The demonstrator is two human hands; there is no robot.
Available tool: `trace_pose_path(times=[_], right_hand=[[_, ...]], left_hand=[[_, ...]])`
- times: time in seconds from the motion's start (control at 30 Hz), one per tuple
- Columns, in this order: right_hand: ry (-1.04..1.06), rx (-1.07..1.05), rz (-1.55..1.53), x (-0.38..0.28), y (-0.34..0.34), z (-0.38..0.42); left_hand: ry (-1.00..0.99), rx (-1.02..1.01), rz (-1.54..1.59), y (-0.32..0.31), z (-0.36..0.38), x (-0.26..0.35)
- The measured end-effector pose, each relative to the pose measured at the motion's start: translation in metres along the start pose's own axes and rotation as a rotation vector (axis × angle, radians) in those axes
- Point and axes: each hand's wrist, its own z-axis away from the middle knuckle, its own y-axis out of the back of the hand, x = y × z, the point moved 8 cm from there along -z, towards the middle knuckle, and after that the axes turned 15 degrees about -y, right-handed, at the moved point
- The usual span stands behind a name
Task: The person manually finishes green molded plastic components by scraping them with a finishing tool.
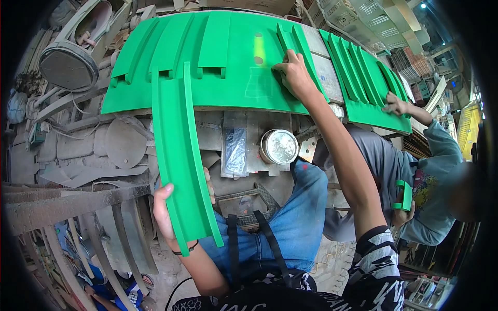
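My left hand [164, 207] grips a long green U-shaped channel [179, 160] near its lower end, thumb on one side and fingertips showing on the other. The channel's far end rests over the front edge of a large green sheet [238, 88]. My right hand [298, 78] is closed, fingers curled, on another green channel [298, 41] lying at the sheet's right side; the fingertips are partly hidden. Several similar green channels [213, 41] lie on the sheet's left half. Near the middle the sheet bears two brownish spots, a yellowish streak and a faint drawn outline.
At right a co-worker's hand [397, 104] touches a second green sheet [378, 119] with channels on it; the other holds a short green piece [403, 196]. A round metal can [279, 146] stands beyond my knees. A rusty frame [78, 205] is at left, plastic crates [358, 26] at back right.
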Motion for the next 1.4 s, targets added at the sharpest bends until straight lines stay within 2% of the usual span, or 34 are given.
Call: trace_pose_path(times=[0.4,0.63,0.73,0.8,1.27,1.4], right_hand=[[-0.097,0.035,-0.047,0.005,-0.003,0.009],[-0.084,0.0,-0.098,-0.008,0.006,0.029],[-0.042,-0.03,-0.144,-0.011,0.016,0.027],[-0.131,-0.01,-0.349,-0.003,0.025,0.02],[-0.138,-0.06,-0.16,-0.02,-0.019,-0.012],[-0.116,-0.059,-0.21,-0.027,-0.014,0.001]], left_hand=[[-0.009,-0.054,0.095,-0.005,-0.001,-0.003],[-0.007,-0.055,0.042,-0.006,-0.001,-0.007],[-0.009,-0.07,0.046,-0.006,-0.001,-0.006],[-0.008,-0.057,0.052,-0.003,0.0,-0.007],[0.012,-0.042,-0.019,-0.001,-0.002,-0.01],[0.033,-0.016,0.0,-0.002,-0.003,-0.013]])
